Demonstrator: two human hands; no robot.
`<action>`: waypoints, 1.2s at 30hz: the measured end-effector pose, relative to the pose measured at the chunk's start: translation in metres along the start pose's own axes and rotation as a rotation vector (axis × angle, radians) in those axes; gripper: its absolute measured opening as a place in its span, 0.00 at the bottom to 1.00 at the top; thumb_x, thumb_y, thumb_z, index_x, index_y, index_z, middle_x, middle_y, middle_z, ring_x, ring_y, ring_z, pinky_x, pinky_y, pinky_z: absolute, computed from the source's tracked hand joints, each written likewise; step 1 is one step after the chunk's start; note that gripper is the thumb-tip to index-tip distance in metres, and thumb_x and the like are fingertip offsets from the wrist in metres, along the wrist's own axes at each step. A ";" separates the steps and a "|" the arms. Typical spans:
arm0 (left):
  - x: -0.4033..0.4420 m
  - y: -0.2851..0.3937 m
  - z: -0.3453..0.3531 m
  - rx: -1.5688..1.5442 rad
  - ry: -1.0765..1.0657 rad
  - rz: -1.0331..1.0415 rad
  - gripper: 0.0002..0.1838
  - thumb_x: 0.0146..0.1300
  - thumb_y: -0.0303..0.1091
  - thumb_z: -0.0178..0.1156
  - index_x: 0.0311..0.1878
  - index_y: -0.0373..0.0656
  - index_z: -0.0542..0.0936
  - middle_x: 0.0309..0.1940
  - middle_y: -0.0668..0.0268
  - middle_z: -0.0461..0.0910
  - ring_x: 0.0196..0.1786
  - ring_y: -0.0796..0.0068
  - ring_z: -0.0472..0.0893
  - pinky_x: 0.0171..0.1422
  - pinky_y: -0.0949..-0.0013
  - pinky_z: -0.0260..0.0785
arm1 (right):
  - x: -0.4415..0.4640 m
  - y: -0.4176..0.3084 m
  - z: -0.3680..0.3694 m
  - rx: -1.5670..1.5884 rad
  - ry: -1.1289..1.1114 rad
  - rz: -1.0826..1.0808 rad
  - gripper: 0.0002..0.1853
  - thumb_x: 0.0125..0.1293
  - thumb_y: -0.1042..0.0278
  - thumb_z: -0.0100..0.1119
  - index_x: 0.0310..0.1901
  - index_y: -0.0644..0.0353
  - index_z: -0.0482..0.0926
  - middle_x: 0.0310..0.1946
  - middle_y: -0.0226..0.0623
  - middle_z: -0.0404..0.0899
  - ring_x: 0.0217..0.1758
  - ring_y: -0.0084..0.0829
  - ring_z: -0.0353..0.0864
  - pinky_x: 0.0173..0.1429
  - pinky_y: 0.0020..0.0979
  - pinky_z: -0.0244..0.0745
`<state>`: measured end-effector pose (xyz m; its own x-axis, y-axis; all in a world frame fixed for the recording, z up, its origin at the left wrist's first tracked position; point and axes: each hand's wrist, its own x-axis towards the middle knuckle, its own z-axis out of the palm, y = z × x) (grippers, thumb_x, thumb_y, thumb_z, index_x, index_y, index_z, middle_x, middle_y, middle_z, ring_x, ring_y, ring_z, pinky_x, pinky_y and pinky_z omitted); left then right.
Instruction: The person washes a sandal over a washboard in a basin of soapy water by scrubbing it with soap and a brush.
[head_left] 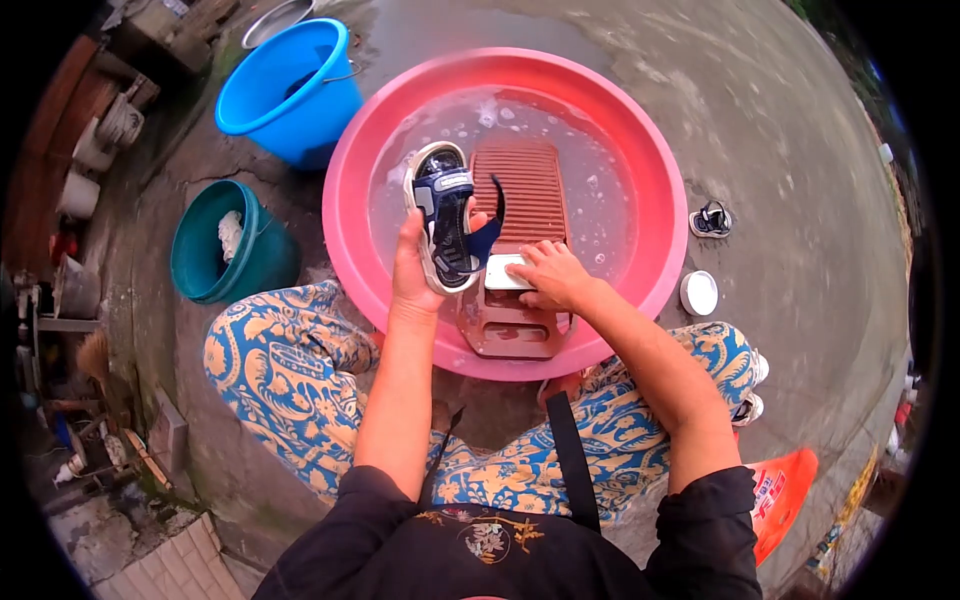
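Observation:
A dark blue sandal with a white sole (442, 215) is held up over the pink basin (668, 215) by my left hand (415, 260), its fingers wrapped round the shoe and one strap hanging loose. My right hand (548, 275) grips a white brush-like block (507, 272), whose underside is hidden, close to the sandal's heel. Beneath both hands a brown ridged washboard (517, 190) leans in the basin, its upper part in cloudy, sudsy water.
At the upper left stands a blue bucket (325, 120), with a teal bucket (262, 262) below it holding something white. Right of the basin are another sandal (711, 220) and a small white tub (699, 293). An orange-red bag (785, 495) lies at the lower right.

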<state>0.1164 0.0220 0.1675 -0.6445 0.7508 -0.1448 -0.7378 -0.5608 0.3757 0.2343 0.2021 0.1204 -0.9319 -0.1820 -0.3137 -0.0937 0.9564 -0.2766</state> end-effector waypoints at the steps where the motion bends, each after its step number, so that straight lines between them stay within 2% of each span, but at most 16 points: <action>1: 0.000 0.001 -0.002 0.014 0.008 -0.025 0.33 0.62 0.44 0.57 0.65 0.31 0.63 0.58 0.46 0.73 0.54 0.52 0.79 0.59 0.52 0.74 | 0.000 -0.002 -0.002 0.002 -0.064 0.011 0.34 0.50 0.47 0.65 0.61 0.45 0.71 0.58 0.47 0.69 0.65 0.45 0.65 0.62 0.43 0.65; 5: -0.003 0.002 0.002 0.158 0.033 -0.030 0.32 0.57 0.34 0.56 0.64 0.30 0.64 0.57 0.48 0.74 0.53 0.56 0.80 0.58 0.56 0.76 | 0.004 -0.003 -0.007 0.028 -0.087 0.046 0.31 0.52 0.50 0.62 0.60 0.45 0.73 0.55 0.48 0.72 0.63 0.46 0.67 0.61 0.42 0.68; 8: -0.002 0.003 0.000 0.310 0.054 0.038 0.28 0.56 0.30 0.55 0.62 0.32 0.67 0.55 0.53 0.76 0.53 0.63 0.79 0.55 0.63 0.76 | 0.018 0.028 0.001 0.479 0.136 0.351 0.29 0.54 0.56 0.56 0.61 0.50 0.73 0.45 0.57 0.77 0.50 0.52 0.78 0.56 0.44 0.73; 10: -0.001 0.003 0.002 0.257 0.096 -0.002 0.28 0.55 0.27 0.55 0.62 0.35 0.67 0.51 0.58 0.77 0.49 0.68 0.80 0.53 0.65 0.76 | 0.010 0.034 -0.040 1.020 0.292 0.590 0.29 0.57 0.61 0.54 0.63 0.53 0.69 0.32 0.47 0.82 0.35 0.37 0.83 0.44 0.35 0.78; 11: 0.000 0.001 0.006 0.376 0.130 0.046 0.29 0.55 0.26 0.55 0.63 0.37 0.67 0.50 0.60 0.77 0.48 0.70 0.80 0.52 0.67 0.76 | 0.009 0.040 -0.056 1.200 0.325 0.551 0.27 0.63 0.66 0.51 0.65 0.55 0.66 0.39 0.40 0.81 0.40 0.26 0.81 0.45 0.29 0.76; 12: 0.000 -0.001 0.007 0.495 0.161 0.093 0.29 0.55 0.25 0.56 0.64 0.39 0.66 0.49 0.63 0.77 0.46 0.73 0.79 0.51 0.69 0.76 | 0.016 0.044 -0.058 1.279 0.591 0.317 0.26 0.64 0.65 0.51 0.64 0.59 0.67 0.41 0.36 0.79 0.44 0.27 0.80 0.52 0.29 0.74; 15: -0.001 -0.013 0.024 0.684 0.153 0.112 0.31 0.57 0.24 0.55 0.67 0.41 0.63 0.50 0.65 0.75 0.48 0.77 0.77 0.52 0.72 0.73 | 0.002 -0.008 -0.096 0.758 0.725 0.137 0.27 0.65 0.60 0.54 0.64 0.60 0.67 0.56 0.47 0.71 0.59 0.38 0.71 0.65 0.36 0.63; 16: -0.002 -0.020 0.032 0.806 0.134 0.155 0.32 0.58 0.24 0.54 0.68 0.41 0.62 0.51 0.64 0.75 0.50 0.76 0.76 0.54 0.72 0.72 | -0.009 -0.030 -0.097 0.292 0.788 -0.029 0.29 0.64 0.56 0.55 0.64 0.60 0.67 0.59 0.52 0.68 0.64 0.46 0.65 0.67 0.40 0.60; 20: -0.009 -0.058 0.053 1.123 0.069 0.214 0.41 0.52 0.21 0.55 0.72 0.41 0.54 0.65 0.55 0.66 0.66 0.67 0.67 0.68 0.66 0.60 | 0.012 -0.026 -0.095 0.476 0.869 0.241 0.25 0.65 0.55 0.52 0.61 0.58 0.71 0.58 0.51 0.69 0.62 0.50 0.65 0.66 0.43 0.59; 21: -0.006 -0.061 0.034 1.291 0.011 0.213 0.47 0.49 0.18 0.57 0.74 0.43 0.50 0.64 0.61 0.66 0.65 0.70 0.67 0.69 0.67 0.59 | 0.022 -0.002 -0.092 0.533 0.830 0.298 0.23 0.66 0.55 0.50 0.60 0.56 0.72 0.57 0.50 0.71 0.60 0.48 0.67 0.65 0.43 0.60; 22: -0.007 -0.067 0.037 1.261 -0.003 0.223 0.46 0.48 0.17 0.53 0.74 0.43 0.51 0.64 0.60 0.66 0.64 0.71 0.67 0.68 0.69 0.59 | 0.018 0.007 -0.098 0.717 0.672 0.293 0.24 0.66 0.54 0.48 0.59 0.57 0.72 0.54 0.49 0.73 0.59 0.45 0.67 0.65 0.44 0.60; 24: -0.010 -0.067 0.040 1.314 0.114 0.161 0.43 0.51 0.20 0.56 0.73 0.40 0.53 0.66 0.54 0.64 0.67 0.66 0.66 0.68 0.67 0.60 | 0.012 -0.007 -0.089 0.606 0.750 0.339 0.25 0.65 0.54 0.50 0.61 0.57 0.71 0.57 0.52 0.69 0.58 0.49 0.67 0.64 0.45 0.61; 27: -0.006 -0.060 0.020 1.060 0.109 0.098 0.40 0.58 0.28 0.62 0.73 0.43 0.54 0.63 0.64 0.67 0.61 0.74 0.70 0.60 0.69 0.68 | -0.011 -0.058 -0.084 0.450 0.808 0.240 0.28 0.64 0.53 0.53 0.64 0.56 0.67 0.62 0.59 0.60 0.56 0.57 0.65 0.64 0.47 0.60; 30: -0.012 -0.065 0.032 1.021 0.138 -0.045 0.42 0.55 0.23 0.60 0.73 0.44 0.53 0.63 0.61 0.68 0.62 0.71 0.70 0.62 0.69 0.66 | 0.005 -0.037 -0.068 0.502 0.882 0.309 0.26 0.66 0.52 0.49 0.60 0.59 0.70 0.57 0.59 0.66 0.54 0.55 0.67 0.60 0.48 0.63; 32: -0.011 -0.075 0.038 1.417 0.001 0.196 0.46 0.47 0.18 0.52 0.74 0.45 0.51 0.66 0.56 0.65 0.63 0.68 0.69 0.66 0.68 0.61 | 0.016 0.012 -0.078 0.869 0.563 0.389 0.24 0.66 0.52 0.45 0.55 0.62 0.72 0.53 0.57 0.71 0.54 0.55 0.68 0.59 0.48 0.63; 36: -0.008 -0.064 0.055 1.030 0.008 0.103 0.41 0.53 0.17 0.54 0.73 0.42 0.54 0.66 0.61 0.65 0.62 0.73 0.69 0.64 0.69 0.64 | 0.004 -0.023 -0.083 0.429 0.919 0.387 0.24 0.65 0.53 0.50 0.58 0.58 0.72 0.56 0.54 0.68 0.53 0.53 0.69 0.57 0.46 0.65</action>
<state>0.1798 0.0705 0.1954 -0.6986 0.7118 -0.0724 -0.1523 -0.0491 0.9871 0.2040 0.1979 0.2007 -0.7945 0.5265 0.3026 0.2273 0.7199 -0.6558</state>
